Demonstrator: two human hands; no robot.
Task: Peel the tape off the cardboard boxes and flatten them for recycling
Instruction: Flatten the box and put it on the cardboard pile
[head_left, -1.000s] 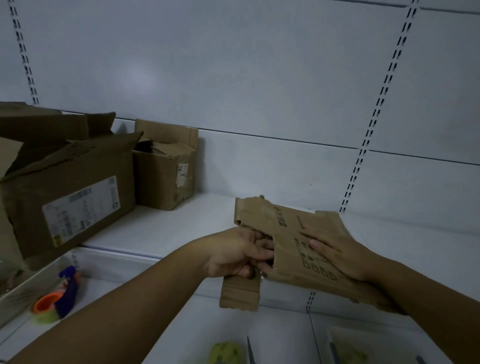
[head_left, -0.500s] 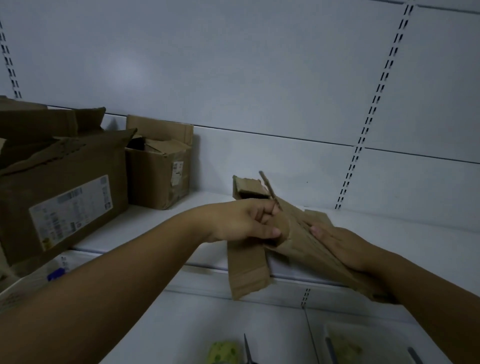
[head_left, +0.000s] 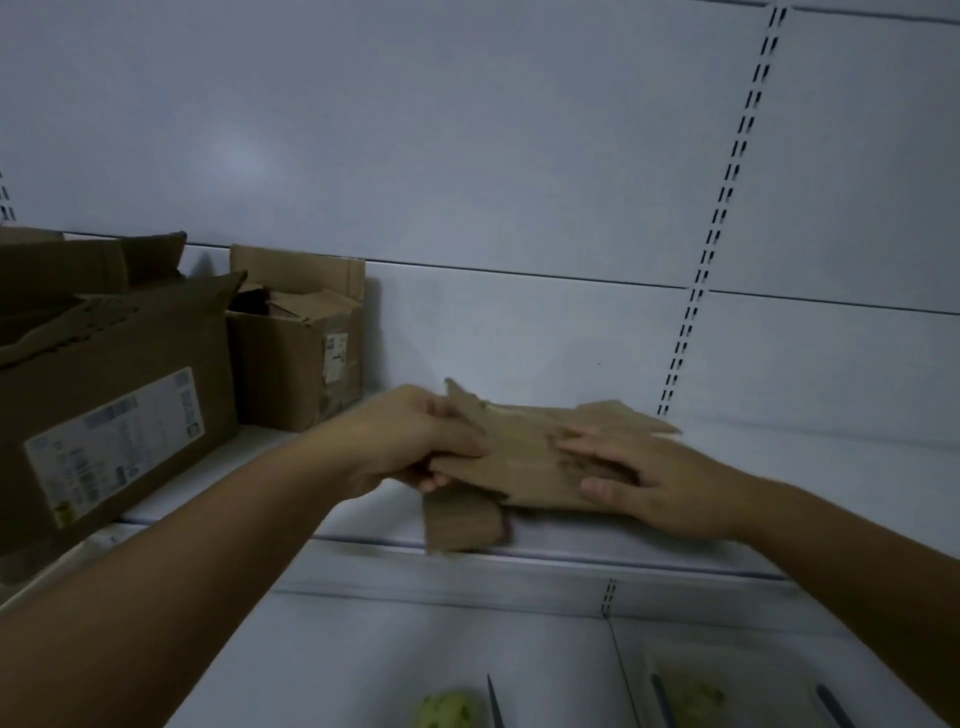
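Observation:
A flattened brown cardboard box lies on the white shelf, with one flap hanging over the shelf's front edge. My left hand pinches its left end between thumb and fingers. My right hand rests palm down on its right half, fingers spread flat. A large open cardboard box with a white label stands at the far left. Behind it, against the back wall, a smaller open cardboard box stands upright.
The white back wall has a slotted upright to the right of the hands. On the lower shelf, a yellow-green lump, a dark blade-like tip and a shallow tray show at the bottom edge.
The cardboard was tilted up on edge half a second ago; it now lies flat on the shelf. Both hands moved down with it, and the view shifted right.

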